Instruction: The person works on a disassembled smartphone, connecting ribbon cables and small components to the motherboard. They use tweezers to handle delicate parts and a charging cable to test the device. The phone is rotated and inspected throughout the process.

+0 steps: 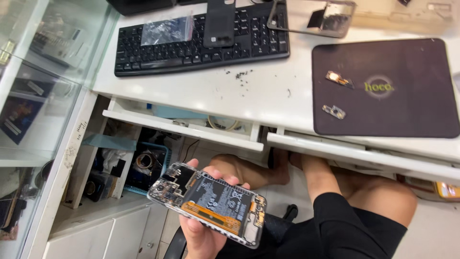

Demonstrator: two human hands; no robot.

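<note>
White counter across the upper frame, carrying black keyboard and dark mat with two small metal parts; drawers beneath hang open. Left hand, lower centre, grips an opened phone with back cover off: black battery, orange flex cable, clear frame. Right hand out of sight. Glass cabinet at left.

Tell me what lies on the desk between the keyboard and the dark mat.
Head view: a scatter of tiny dark screws lies on bare white desk between keyboard and mat.
</note>
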